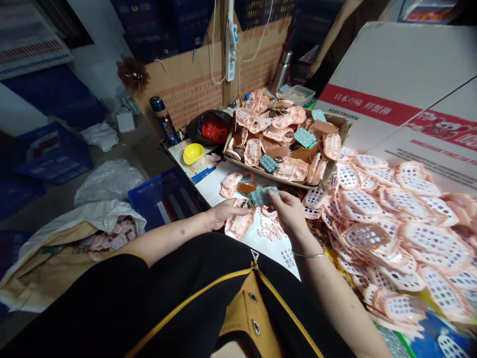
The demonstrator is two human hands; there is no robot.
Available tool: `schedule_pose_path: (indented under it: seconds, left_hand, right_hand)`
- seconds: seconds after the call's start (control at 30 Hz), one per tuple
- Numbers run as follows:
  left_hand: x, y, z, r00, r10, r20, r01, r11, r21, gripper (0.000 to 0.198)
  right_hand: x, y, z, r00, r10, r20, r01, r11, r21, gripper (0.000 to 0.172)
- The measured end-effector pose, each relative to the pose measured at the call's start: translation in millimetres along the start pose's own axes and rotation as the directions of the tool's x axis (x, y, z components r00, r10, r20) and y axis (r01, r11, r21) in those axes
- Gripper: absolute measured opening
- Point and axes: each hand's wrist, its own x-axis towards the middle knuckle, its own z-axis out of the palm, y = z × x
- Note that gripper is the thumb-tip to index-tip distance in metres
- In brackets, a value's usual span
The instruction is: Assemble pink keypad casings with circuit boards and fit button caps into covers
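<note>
In the head view my right hand [289,211] pinches the right end of a green circuit board [264,196] and holds it tilted above the table. My left hand [227,214] is closed on a pink plastic shell half [238,224], its thumb lying by the board's left end. Small wires and a dark round part sit between board and shell. Just beyond my hands lie another pink shell [231,184] and a brown board [247,187]. Small pale button pieces [270,228] are scattered on the white tabletop [212,184] by my right wrist.
A cardboard box [276,175] heaped with pink shells and boards stands ahead. On the right is a large pile of pink shells with holes [372,204], before a white carton [410,74]. A yellow bowl [193,153] and a dark thermos [164,121] stand ahead-left. A person's arm [335,35] shows behind.
</note>
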Motion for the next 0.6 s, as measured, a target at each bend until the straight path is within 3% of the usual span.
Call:
schedule_pose_path:
  seconds: [0.27,0.43,0.6]
  left_hand:
    - [-1.5,-5.6,-0.7,0.993,0.044,-0.107,-0.035,0.996,0.088,0.048]
    - [-1.6,-8.2,-7.0,0.989,0.054,-0.141,-0.033,0.989,0.147,0.038]
    - [-2.5,-9.0,-11.0,0.994,0.007,-0.108,0.009,0.989,0.147,0.046]
  right_hand:
    - [-2.2,0.1,9.7,0.999,0.051,0.003,-0.051,0.997,0.055,0.055]
    - [-4.4,-0.2,13.1,0.987,0.151,-0.063,-0.138,0.975,0.171,0.077]
    - [-8.3,-1.7,9.5,0.987,0.159,0.040,-0.163,0.965,0.204,0.053]
